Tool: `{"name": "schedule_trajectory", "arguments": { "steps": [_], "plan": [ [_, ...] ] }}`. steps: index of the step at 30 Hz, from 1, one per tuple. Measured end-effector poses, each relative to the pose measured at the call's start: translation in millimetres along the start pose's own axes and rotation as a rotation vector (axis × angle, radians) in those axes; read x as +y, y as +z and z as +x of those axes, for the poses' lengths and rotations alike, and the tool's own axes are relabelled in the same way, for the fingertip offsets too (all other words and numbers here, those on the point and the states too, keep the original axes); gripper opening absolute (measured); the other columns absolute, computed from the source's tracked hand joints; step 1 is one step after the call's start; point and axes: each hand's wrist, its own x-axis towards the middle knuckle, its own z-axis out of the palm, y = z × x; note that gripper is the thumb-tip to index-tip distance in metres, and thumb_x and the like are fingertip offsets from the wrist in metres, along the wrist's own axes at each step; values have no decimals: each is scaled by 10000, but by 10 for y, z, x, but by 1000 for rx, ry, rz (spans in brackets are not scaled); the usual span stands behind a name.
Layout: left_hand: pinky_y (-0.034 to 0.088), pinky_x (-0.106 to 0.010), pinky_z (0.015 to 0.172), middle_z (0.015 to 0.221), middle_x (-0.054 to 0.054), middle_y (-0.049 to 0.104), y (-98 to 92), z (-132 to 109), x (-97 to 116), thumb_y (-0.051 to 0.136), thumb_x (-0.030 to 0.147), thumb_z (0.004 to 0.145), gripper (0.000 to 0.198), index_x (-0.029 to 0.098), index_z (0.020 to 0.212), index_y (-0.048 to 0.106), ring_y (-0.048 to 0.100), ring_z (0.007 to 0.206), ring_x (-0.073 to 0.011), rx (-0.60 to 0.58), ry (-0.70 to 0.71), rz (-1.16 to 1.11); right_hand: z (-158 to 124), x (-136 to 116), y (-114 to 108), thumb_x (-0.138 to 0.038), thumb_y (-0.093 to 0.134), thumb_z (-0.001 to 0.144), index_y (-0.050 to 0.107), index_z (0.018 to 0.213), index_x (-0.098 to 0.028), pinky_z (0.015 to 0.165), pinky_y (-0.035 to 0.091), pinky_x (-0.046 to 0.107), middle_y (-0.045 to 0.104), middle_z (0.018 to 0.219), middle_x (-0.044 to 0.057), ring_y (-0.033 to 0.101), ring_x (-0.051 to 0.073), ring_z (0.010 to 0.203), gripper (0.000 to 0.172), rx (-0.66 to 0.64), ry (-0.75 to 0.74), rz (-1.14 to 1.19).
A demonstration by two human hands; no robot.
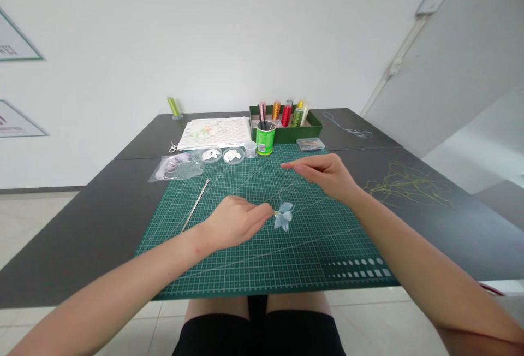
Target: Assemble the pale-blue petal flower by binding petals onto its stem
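Observation:
My left hand (pixel 235 224) is closed in a pinch over the green cutting mat (pixel 262 247), gripping the base of a small pale blue fabric flower (pixel 284 215) whose petals point right. My right hand (pixel 325 174) hovers above and to the right of the flower, fingers held together and pointing left. It looks pinched, perhaps on a fine thread that I cannot make out. A thin metal rod (pixel 195 205) lies on the mat to the left of my left hand.
At the mat's far edge stand a green cup (pixel 265 137) of tools, a green box (pixel 286 126) with thread spools, two small dishes (pixel 222 155), a plastic bag (pixel 177 167), a printed sheet (pixel 215 132) and a small clear case (pixel 310 144). Green wire (pixel 409 185) lies on the dark table at right.

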Motion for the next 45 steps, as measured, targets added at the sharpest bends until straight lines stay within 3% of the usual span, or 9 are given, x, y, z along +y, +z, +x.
{"name": "schedule_trajectory", "arguments": {
  "steps": [3, 8, 14, 18, 24, 31, 37, 40, 45],
  "plan": [
    [402, -258, 506, 644, 34, 672, 5, -56, -23, 415, 258, 1031, 200, 187, 980, 595, 608, 510, -136, 63, 67, -25, 44, 59, 14, -386, 620, 912, 789, 1052, -189, 435, 303, 205, 709, 653, 30, 475, 91, 505, 295, -46, -82, -179],
    [443, -246, 522, 737, 27, 724, 33, -117, -56, 481, 225, 1010, 112, 179, 978, 578, 629, 538, -113, 181, 94, -134, 60, 257, 158, -310, 565, 954, 753, 1130, -194, 441, 379, 185, 788, 817, 35, 551, 75, 484, 283, -62, -227, -315],
    [463, -232, 531, 823, -1, 759, 46, -191, -117, 576, 141, 944, 54, 161, 994, 582, 642, 569, -98, 359, 79, -174, -48, 566, 387, -303, 552, 967, 747, 1143, -193, 675, 566, 214, 782, 1022, 55, 750, 158, 822, 285, -106, -184, -284],
    [484, -230, 543, 734, -2, 729, 82, -309, -251, 631, 102, 889, 171, 139, 1052, 598, 639, 561, -101, 412, 129, -12, -147, 705, 526, -271, 512, 987, 727, 1170, -170, 706, 556, 206, 784, 1011, 72, 749, 145, 826, 300, -272, -232, -311],
    [456, -240, 524, 664, 27, 705, 100, -395, -455, 657, 114, 875, 247, 166, 1111, 606, 625, 531, -99, 413, 99, 193, -281, 627, 710, -272, 464, 1013, 741, 1044, -155, 510, 411, 200, 724, 700, 24, 641, 98, 569, 303, -412, -440, -544],
    [393, -243, 503, 716, 26, 737, 163, -373, -450, 614, 138, 916, 254, 179, 1166, 623, 600, 496, -83, 423, -96, 123, -383, 467, 817, -259, 475, 1009, 655, 1216, -136, 452, 354, 246, 660, 616, -32, 538, 92, 461, 301, -364, -625, -641],
    [375, -187, 456, 483, 68, 618, 211, -259, -342, 545, 277, 959, 179, 176, 973, 692, 522, 404, -75, 384, -686, -520, -356, 474, 798, -197, 483, 991, 608, 1252, -139, 454, 391, 219, 659, 593, -48, 549, 73, 446, 295, -217, -567, -398],
    [305, -186, 408, 460, 67, 595, 229, -228, -390, 575, 348, 929, 224, 163, 955, 699, 420, 358, -69, 396, -847, -716, -362, 414, 727, -225, 564, 936, 580, 1321, -169, 412, 346, 247, 608, 547, -58, 512, 92, 418, 389, -128, -729, -478],
    [299, -190, 416, 467, 58, 594, 265, -236, -457, 589, 379, 910, 255, 162, 976, 707, 404, 377, -74, 405, -899, -787, -584, 525, 656, -482, 648, 855, 707, 987, -342, 444, 340, 319, 577, 531, -29, 507, 146, 465, 202, -42, -1035, -547]
  ]
}}
